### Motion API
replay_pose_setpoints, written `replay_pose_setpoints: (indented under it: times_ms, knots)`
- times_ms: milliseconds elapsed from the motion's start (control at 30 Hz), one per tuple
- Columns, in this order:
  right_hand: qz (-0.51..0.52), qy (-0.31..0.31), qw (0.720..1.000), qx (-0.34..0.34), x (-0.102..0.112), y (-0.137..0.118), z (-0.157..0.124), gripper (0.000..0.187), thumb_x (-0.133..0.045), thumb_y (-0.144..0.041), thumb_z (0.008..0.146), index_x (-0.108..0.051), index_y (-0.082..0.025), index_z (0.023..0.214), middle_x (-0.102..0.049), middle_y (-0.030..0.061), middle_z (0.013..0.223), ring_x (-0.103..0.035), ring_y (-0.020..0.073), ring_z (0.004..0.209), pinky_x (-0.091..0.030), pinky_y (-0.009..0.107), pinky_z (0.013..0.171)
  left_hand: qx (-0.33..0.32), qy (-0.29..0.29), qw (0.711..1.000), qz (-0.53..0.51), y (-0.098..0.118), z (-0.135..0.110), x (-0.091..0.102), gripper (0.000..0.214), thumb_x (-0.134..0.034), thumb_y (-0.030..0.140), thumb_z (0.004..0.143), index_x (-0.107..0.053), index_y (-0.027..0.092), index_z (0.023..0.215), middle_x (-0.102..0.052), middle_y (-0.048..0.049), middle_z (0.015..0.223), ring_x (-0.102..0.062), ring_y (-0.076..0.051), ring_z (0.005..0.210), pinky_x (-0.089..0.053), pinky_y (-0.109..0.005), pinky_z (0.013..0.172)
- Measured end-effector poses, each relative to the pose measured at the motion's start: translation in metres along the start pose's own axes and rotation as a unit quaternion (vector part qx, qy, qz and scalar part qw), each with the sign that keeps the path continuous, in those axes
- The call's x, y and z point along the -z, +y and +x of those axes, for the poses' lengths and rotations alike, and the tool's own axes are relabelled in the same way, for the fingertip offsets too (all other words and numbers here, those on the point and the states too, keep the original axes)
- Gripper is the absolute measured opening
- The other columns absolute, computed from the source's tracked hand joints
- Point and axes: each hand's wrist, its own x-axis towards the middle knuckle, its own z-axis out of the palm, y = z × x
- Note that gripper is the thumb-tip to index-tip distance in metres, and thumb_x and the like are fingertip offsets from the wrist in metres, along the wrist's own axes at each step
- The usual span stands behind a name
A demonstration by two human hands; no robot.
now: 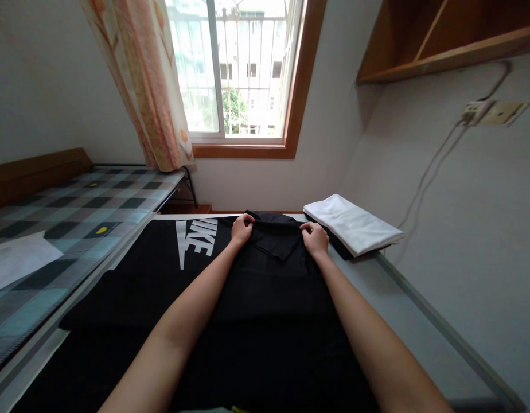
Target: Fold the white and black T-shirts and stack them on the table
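Both arms reach out over the table (pixel 424 321) toward its far edge. The left hand (pixel 242 228) has its grip closed on the far hem of a black garment (pixel 277 244), with the fingers curled over a pinch of cloth. The right hand (pixel 315 238) holds the same hem just to the right, its grip also closed on the fabric. Between the two hands the cloth is raised and creased, and a small fold hangs down from it. The garment lies flat along the middle of the table, on or beside a black cloth with a white logo (pixel 196 238) that spreads toward the left edge. At the far right corner rests a folded white cloth (pixel 353 225), near the right hand but apart from it. Left of the table stands a bed with a checked sheet (pixel 76 215), below a curtain (pixel 144 80) and a window (pixel 237 69)
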Motion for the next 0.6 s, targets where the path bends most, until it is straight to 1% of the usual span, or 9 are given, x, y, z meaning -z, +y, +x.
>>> replay_pose_setpoints:
  times_ms: [67,133,200,333,500,600]
  knots:
    - [-0.026,-0.013,0.999,-0.018,0.0,-0.004,0.006,0.024,-0.05,-0.017,0.08,-0.073,-0.023,0.088,-0.07,0.0055,0.1,-0.062,0.0247,0.096,-0.041,0.039,0.088,-0.011,-0.002,1.0,0.008,0.0,-0.001,-0.001,0.021,-0.056,0.008,0.078,-0.073,0.02,0.08,-0.069,-0.002,0.096,-0.065,-0.014,0.085,-0.05,-0.025,0.084]
    - [-0.048,-0.031,0.998,-0.037,-0.003,-0.007,0.011,0.027,-0.049,-0.016,0.082,-0.073,-0.023,0.09,-0.069,0.0064,0.104,-0.06,0.0257,0.1,-0.041,0.041,0.089,-0.025,-0.002,0.999,0.021,-0.001,-0.002,-0.002,0.023,-0.055,0.008,0.079,-0.074,0.021,0.078,-0.067,-0.0028,0.098,-0.064,-0.014,0.084,-0.05,-0.026,0.084]
    - [-0.066,-0.041,0.996,-0.048,-0.007,-0.01,0.014,0.029,-0.047,-0.015,0.084,-0.073,-0.022,0.094,-0.068,0.0084,0.109,-0.058,0.0266,0.103,-0.04,0.042,0.09,-0.036,-0.001,0.999,0.034,-0.003,-0.002,-0.004,0.024,-0.055,0.009,0.08,-0.076,0.021,0.082,-0.065,-0.0032,0.099,-0.063,-0.014,0.084,-0.05,-0.025,0.083]
    - [-0.099,-0.041,0.993,-0.046,-0.014,-0.012,0.011,0.033,-0.043,-0.015,0.087,-0.072,-0.022,0.101,-0.063,0.0108,0.117,-0.054,0.0288,0.107,-0.039,0.044,0.09,-0.039,-0.006,0.998,0.053,-0.006,-0.002,-0.007,0.022,-0.059,0.012,0.08,-0.076,0.022,0.09,-0.063,-0.0036,0.104,-0.063,-0.014,0.086,-0.049,-0.025,0.084]
    - [-0.12,-0.041,0.991,-0.045,-0.016,-0.01,0.007,0.032,-0.043,-0.019,0.089,-0.07,-0.022,0.107,-0.06,0.012,0.119,-0.051,0.0299,0.108,-0.039,0.044,0.089,-0.048,-0.008,0.992,0.116,-0.005,-0.004,-0.008,0.024,-0.057,0.015,0.082,-0.074,0.023,0.097,-0.062,-0.0046,0.113,-0.06,-0.019,0.101,-0.047,-0.03,0.09]
    - [-0.127,-0.035,0.991,-0.034,-0.017,-0.007,0.007,0.033,-0.042,-0.02,0.09,-0.07,-0.022,0.107,-0.06,0.0123,0.119,-0.05,0.03,0.107,-0.039,0.044,0.088,-0.049,-0.017,0.989,0.14,0.0,-0.008,-0.005,0.026,-0.057,0.016,0.081,-0.072,0.023,0.101,-0.061,-0.0045,0.116,-0.058,-0.021,0.105,-0.046,-0.032,0.092]
